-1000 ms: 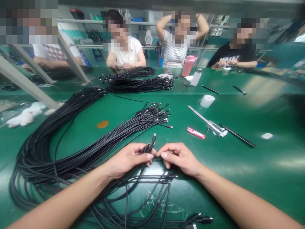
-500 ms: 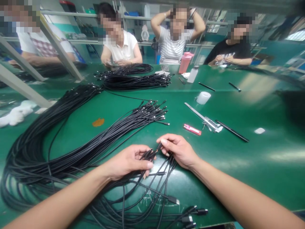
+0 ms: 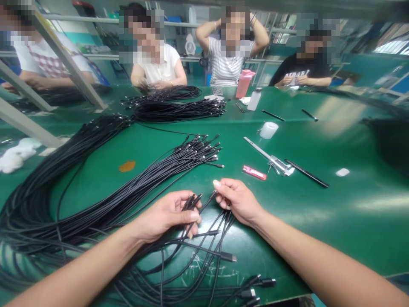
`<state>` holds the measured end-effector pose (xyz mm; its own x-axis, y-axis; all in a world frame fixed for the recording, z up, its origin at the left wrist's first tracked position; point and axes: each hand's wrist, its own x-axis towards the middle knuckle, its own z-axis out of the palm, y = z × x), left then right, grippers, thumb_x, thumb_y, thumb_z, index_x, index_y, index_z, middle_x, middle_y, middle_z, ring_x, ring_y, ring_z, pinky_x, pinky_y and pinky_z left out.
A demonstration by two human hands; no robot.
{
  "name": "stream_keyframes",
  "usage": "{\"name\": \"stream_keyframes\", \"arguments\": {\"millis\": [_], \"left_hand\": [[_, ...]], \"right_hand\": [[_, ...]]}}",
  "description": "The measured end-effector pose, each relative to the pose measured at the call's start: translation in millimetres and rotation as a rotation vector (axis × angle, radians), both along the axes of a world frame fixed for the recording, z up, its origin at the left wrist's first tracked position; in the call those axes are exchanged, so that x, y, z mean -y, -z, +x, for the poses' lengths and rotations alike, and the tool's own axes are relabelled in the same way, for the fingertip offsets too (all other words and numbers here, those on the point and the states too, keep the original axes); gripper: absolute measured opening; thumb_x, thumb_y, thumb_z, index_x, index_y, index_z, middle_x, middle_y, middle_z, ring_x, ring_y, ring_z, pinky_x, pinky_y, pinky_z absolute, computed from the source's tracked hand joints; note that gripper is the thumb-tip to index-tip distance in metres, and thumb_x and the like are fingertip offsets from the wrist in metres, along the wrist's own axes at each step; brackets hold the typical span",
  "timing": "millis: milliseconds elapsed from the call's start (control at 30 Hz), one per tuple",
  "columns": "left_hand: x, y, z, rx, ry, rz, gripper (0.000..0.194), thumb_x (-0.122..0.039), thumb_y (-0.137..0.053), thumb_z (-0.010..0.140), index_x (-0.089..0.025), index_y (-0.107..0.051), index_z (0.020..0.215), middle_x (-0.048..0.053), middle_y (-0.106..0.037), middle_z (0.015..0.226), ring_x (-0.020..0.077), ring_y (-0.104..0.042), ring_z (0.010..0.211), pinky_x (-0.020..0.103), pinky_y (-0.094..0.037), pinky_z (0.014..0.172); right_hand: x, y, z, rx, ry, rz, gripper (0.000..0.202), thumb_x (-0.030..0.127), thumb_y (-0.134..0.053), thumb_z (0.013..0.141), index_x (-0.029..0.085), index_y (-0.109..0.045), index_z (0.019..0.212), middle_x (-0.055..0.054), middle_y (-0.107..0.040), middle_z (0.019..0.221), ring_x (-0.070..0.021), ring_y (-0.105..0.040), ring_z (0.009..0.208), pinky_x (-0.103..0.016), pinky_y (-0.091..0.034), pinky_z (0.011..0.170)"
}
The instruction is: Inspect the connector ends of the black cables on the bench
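Several black cable ends are gripped between the thumb and fingers of my left hand (image 3: 174, 214), with their tips pointing up and right. My right hand (image 3: 238, 199) pinches one cable near its connector, and more cables hang down below its fingers. A large bundle of black cables (image 3: 150, 183) curves across the green table (image 3: 319, 230), its connectors fanned out beyond my hands. Loose cables with larger plugs (image 3: 228, 256) lie below my hands, near the table's front edge.
Right of centre lie a red-and-white packet (image 3: 254, 172), a caliper (image 3: 270, 157), a black pen-like rod (image 3: 306, 173) and a white roll (image 3: 269, 130). More cable bundles (image 3: 179, 108), a pink bottle (image 3: 244, 84) and a clear bottle (image 3: 254, 99) stand farther back. Several people sit opposite.
My hands are slightly farther apart. The cable tip in my right hand has moved away from the bunch in my left hand. The whole view has shifted a little.
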<state>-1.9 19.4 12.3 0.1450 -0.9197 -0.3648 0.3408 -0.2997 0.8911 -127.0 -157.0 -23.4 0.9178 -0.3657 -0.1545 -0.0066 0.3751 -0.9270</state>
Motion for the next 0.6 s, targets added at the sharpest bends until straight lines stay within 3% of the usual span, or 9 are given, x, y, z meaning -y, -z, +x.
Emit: {"name": "stream_keyframes", "arguments": {"millis": [467,600], "left_hand": [[0.7,-3.9,0.3,-0.018,0.002,0.012,0.029,-0.026,-0.077,0.081,-0.014,-0.054,0.096,0.004,-0.068,0.076,0.0160,-0.068,0.063,0.027,-0.055,0.059],[-0.2,-6.2,4.8,-0.008,-0.003,0.046,0.031,-0.023,-0.077,0.081,-0.013,-0.057,0.102,0.008,-0.073,0.084,0.0168,-0.071,0.073,0.027,-0.056,0.068]], "right_hand": [[-0.5,0.4,0.1,-0.034,-0.003,-0.028,0.044,0.055,-0.071,0.080,0.017,-0.055,0.065,0.004,-0.057,0.056,-0.0050,-0.042,0.042,-0.019,-0.024,0.041],[-1.3,-1.8,-0.3,0.041,0.006,-0.027,0.044,0.055,-0.070,0.082,0.017,-0.057,0.061,0.003,-0.054,0.056,-0.0078,-0.044,0.048,-0.022,-0.031,0.048]]}}
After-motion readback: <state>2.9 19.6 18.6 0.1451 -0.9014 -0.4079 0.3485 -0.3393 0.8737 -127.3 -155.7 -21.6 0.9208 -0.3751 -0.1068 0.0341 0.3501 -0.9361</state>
